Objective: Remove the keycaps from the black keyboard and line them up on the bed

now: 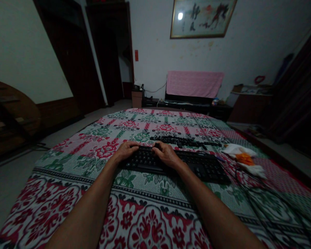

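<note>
Black plastic keyboard [150, 162] lies on the floral cloth [150, 221] near scattered dark pieces [182, 140], the left hand [126, 150] at its far edge, grip too obscured to tell, the right hand [166, 154] seemingly pinching a small dark bit [157, 144] between thumb and finger.

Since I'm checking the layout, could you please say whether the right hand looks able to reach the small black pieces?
Probably yes: the right hand is over the keyboard, and the small black pieces lie just beyond its far edge, with nothing tall visible between.
</note>
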Motion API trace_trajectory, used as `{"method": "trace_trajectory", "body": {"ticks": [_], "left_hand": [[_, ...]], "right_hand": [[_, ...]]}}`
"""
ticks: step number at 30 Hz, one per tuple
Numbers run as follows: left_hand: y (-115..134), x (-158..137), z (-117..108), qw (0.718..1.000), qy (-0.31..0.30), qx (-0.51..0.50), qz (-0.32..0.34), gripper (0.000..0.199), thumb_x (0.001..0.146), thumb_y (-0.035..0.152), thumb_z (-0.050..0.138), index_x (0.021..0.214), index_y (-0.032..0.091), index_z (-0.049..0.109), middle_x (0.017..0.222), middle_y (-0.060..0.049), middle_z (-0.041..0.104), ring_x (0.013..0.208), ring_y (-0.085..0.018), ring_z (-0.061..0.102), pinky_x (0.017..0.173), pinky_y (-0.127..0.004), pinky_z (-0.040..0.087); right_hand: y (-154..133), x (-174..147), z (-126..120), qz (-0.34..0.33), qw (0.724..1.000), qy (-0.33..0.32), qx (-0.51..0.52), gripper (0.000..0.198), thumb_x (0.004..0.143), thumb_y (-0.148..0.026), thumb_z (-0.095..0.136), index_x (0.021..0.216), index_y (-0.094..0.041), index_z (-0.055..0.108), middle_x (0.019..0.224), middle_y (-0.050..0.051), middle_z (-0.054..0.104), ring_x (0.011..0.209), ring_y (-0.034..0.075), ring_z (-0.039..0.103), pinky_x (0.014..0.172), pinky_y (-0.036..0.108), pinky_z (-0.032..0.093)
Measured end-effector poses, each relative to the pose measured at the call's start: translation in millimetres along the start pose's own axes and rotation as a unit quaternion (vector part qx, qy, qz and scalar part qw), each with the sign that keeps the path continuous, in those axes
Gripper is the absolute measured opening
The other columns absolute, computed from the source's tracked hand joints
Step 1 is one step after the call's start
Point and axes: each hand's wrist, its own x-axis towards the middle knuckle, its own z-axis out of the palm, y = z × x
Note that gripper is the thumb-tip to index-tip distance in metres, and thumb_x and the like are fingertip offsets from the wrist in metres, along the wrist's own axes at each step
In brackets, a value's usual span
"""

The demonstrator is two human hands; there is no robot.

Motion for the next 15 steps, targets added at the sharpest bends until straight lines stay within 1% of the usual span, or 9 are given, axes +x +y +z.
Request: {"method": "trace_trajectory", "body": {"ticks": [4,6,9,12,15], "left_hand": [[-3.5,-2.5,-3.0,0.999,0.021,-0.023,-0.022,0.032,0.069,0.032,0.051,0.092,0.018,0.069,0.1,-0.003,0.067,0.099,-0.021,0.058,0.092,-0.031,0.04],[-4.3,-2.9,-3.2,0.999,0.021,-0.021,-0.028,0.032,0.068,0.032,0.052,0.09,0.018,0.069,0.101,-0.004,0.067,0.1,-0.022,0.057,0.093,-0.032,0.04],[-4.3,-1.8,-2.1,0.999,0.008,-0.018,-0.046,0.033,0.067,0.033,0.052,0.092,0.018,0.069,0.1,-0.004,0.067,0.097,-0.022,0.059,0.089,-0.032,0.043],[-2.9,-0.6,-1.1,0.997,0.026,-0.011,-0.071,0.039,0.066,0.035,0.054,0.098,0.016,0.067,0.104,-0.006,0.066,0.098,-0.022,0.058,0.087,-0.031,0.043],[2.0,-1.5,-2.2,0.996,0.023,-0.013,-0.081,0.04,0.065,0.038,0.056,0.096,0.015,0.067,0.102,-0.006,0.067,0.096,-0.022,0.059,0.084,-0.03,0.044]], "right_hand": [[2.6,-1.2,1.4,-0.011,1.0,-0.008,0.018,0.016,0.084,-0.028,0.043,0.089,-0.018,0.055,0.067,-0.002,0.056,0.063,0.012,0.052,0.063,0.022,0.039],[3.5,-1.6,1.9,-0.01,0.999,-0.012,0.029,0.016,0.084,-0.028,0.043,0.089,-0.018,0.055,0.068,-0.002,0.057,0.063,0.011,0.052,0.063,0.022,0.039],[4.3,-1.5,1.9,-0.006,0.999,-0.013,0.039,0.016,0.084,-0.028,0.043,0.089,-0.018,0.054,0.07,-0.002,0.057,0.064,0.012,0.053,0.064,0.023,0.04],[4.3,-1.2,0.7,-0.004,0.999,-0.022,0.047,0.016,0.084,-0.027,0.042,0.087,-0.018,0.055,0.071,-0.001,0.058,0.065,0.011,0.054,0.064,0.023,0.041],[3.9,-0.9,-1.0,0.005,0.998,-0.04,0.055,0.016,0.084,-0.027,0.043,0.087,-0.017,0.055,0.074,0.0,0.061,0.065,0.011,0.055,0.063,0.023,0.042]]}}
